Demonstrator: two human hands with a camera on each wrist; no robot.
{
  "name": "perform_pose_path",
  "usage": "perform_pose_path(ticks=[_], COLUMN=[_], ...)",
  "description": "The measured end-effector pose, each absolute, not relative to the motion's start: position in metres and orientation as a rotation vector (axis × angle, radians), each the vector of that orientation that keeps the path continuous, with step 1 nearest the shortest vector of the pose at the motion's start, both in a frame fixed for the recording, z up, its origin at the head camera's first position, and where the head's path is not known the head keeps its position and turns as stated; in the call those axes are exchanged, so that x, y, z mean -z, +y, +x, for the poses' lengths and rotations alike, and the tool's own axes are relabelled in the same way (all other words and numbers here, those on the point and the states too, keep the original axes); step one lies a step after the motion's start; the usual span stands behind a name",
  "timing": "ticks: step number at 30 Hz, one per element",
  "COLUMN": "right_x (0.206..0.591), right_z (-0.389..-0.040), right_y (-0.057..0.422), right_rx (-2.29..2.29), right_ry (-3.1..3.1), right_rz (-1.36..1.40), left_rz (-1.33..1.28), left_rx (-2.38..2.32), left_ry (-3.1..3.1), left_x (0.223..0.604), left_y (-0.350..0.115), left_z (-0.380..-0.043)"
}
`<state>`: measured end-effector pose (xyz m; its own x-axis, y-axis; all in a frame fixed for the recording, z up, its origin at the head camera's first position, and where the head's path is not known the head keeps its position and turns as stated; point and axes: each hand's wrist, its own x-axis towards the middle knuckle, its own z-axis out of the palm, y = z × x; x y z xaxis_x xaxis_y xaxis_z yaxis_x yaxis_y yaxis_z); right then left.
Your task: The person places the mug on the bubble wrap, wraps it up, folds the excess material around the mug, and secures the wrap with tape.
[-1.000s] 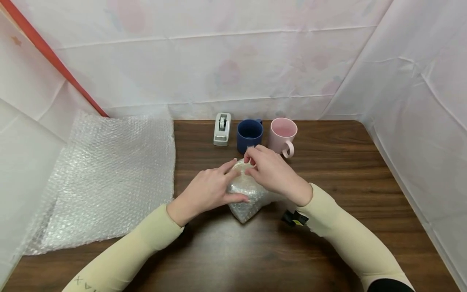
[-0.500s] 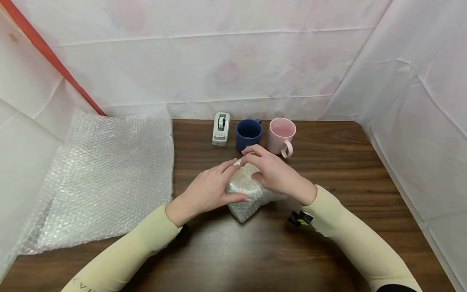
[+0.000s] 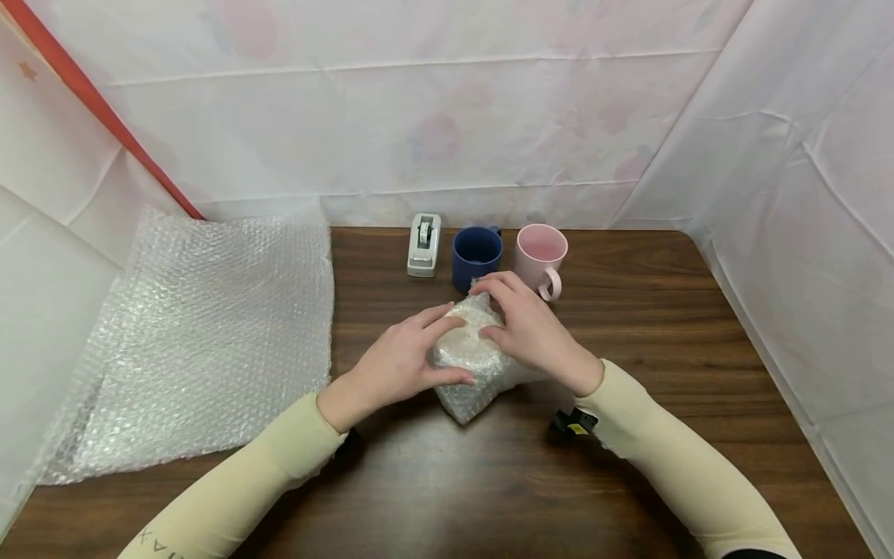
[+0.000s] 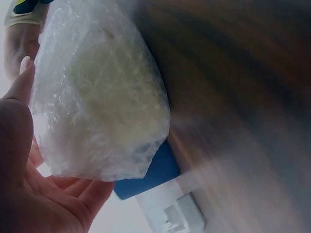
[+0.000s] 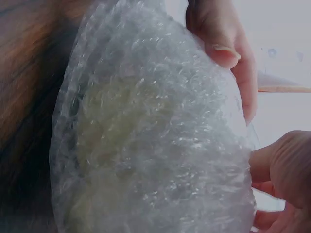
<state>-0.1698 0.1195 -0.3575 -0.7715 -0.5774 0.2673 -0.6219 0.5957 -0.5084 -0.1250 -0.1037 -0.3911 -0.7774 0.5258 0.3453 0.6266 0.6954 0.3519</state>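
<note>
Fingers (image 3: 440,327) of the left hand (image 3: 398,357), spread wide, and right hand (image 3: 528,326) (bent closer) hold a bubble-wrapped bundle (image 3: 471,357).

Left hand (image 3: 405,353) spread wide; right hand (image 3: 534,326) arched; forearms (image 3: 244,473) angled inward.

Counted two hands (image 3: 401,353) (image 3: 532,326), one wrapped bundle (image 3: 466,357), one bubble-wrap sheet (image 3: 223,334). Also two mugs (image 3: 469,268) (image 3: 531,272), one tape dispenser (image 3: 423,247), one table (image 3: 433,489).
</note>
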Motion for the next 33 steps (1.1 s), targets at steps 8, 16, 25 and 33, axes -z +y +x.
perform_pose_path(ticks=[8,16,25,33], right_x=[0.358,0.348,0.354,0.361], right_z=[-0.174,-0.167,-0.164,-0.164], right_y=[0.122,0.112,0.108,0.109], right_rx=[-0.867,-0.468,-0.217,-0.263], right_ry=[-2.806,-2.803,-2.459,-2.292], right_rz=[1.102,1.171,1.320,1.421], left_rz=[-0.906,-0.856,-0.828,-0.815], left_rx=[0.731,0.649,0.649,0.630], left_ry=[-2.701,-2.759,-2.798,-2.810], left_x=[0.392,0.392,0.390,0.390], left_y=[-0.103,-0.103,-0.102,-0.103], left_z=[-0.125,-0.124,-0.125,-0.124])
